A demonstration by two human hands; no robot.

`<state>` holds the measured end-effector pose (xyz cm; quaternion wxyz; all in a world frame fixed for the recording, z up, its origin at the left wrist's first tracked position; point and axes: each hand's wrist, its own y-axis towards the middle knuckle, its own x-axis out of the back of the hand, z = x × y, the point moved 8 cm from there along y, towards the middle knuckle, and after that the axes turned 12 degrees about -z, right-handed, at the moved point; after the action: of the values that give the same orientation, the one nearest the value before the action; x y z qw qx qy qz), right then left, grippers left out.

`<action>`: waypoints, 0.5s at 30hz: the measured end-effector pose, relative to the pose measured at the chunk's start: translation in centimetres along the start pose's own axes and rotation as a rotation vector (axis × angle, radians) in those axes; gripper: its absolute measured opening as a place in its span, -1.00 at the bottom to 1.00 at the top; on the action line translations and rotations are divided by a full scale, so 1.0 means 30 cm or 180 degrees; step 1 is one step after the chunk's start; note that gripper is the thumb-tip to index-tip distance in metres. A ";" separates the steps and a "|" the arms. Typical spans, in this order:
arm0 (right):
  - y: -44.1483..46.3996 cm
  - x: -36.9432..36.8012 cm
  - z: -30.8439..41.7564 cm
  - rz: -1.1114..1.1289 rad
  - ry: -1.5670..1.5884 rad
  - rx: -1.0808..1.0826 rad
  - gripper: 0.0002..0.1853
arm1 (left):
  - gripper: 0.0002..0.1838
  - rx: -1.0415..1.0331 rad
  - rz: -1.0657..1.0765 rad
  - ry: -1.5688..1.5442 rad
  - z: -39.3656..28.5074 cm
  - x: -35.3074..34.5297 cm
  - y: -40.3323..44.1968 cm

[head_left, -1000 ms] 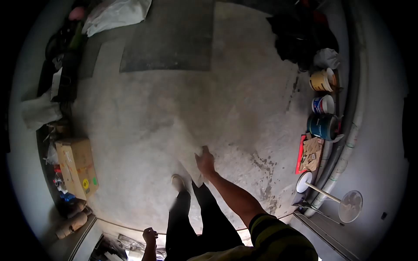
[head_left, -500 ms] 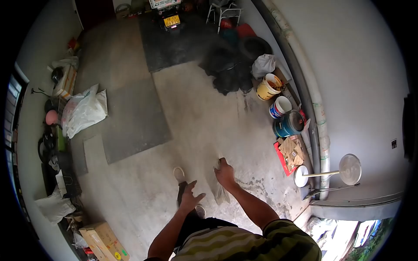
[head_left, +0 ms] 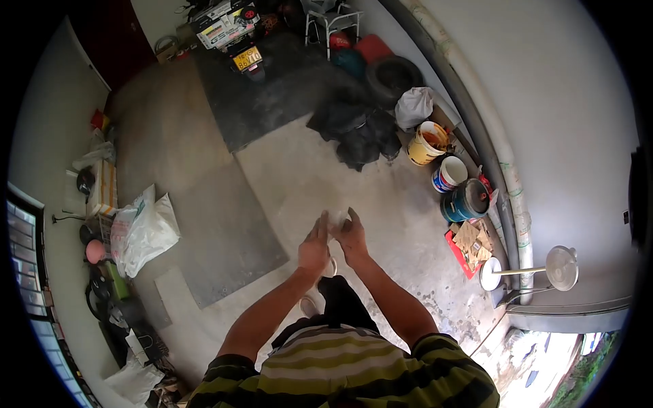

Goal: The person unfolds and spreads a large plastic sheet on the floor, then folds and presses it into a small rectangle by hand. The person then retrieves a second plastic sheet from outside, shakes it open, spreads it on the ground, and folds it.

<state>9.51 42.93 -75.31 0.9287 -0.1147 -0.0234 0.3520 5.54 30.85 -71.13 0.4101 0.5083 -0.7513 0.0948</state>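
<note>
A small translucent plastic bag (head_left: 336, 222) shows faintly between my two hands, in front of my body. My right hand (head_left: 352, 239) is closed on it, thumb and index finger pointing up. Close beside it on the left, my left hand (head_left: 314, 247) has its fingers stretched out at the bag's edge; whether they touch it I cannot make out. Most of the bag is hidden behind the hands or blurred. Below the hands are my dark trousers and light shoes.
A white plastic sack (head_left: 153, 231) lies on the floor at left. Along the right wall stand a yellow bucket (head_left: 422, 153), a white bucket (head_left: 443, 178), a blue drum (head_left: 457, 204) and flattened cardboard (head_left: 472, 241). A black sheet (head_left: 360, 136), a tyre (head_left: 393, 80) and a motorcycle (head_left: 235, 34) are farther back.
Both hands have risen forward and come together. My left hand has moved right to the bag, which hung low from my right hand before. The camera view has shifted as I walk.
</note>
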 end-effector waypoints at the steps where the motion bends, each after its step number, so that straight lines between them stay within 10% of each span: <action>1: 0.049 -0.067 0.063 0.0587 0.0482 -0.0038 -0.17 | -0.16 0.0020 0.0022 -0.0070 0.009 0.001 0.097; 4: 0.246 -0.047 0.093 -0.0519 -0.1227 0.0584 -0.11 | -0.22 0.0034 0.0295 -0.0122 0.013 -0.057 0.368; 8: 0.496 -0.172 0.087 0.0082 0.0882 -0.0688 -0.09 | -0.31 -0.0502 0.0303 -0.0484 -0.015 -0.229 0.650; 15: 1.076 -0.034 -0.008 -0.0963 0.1090 -0.1212 -0.51 | -0.19 0.0008 0.1681 -0.1142 0.055 -0.530 1.094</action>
<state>-12.16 65.65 -82.92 0.9228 -0.3397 0.0511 0.1744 -20.61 56.11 -74.51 0.2317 0.3049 -0.9175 0.1077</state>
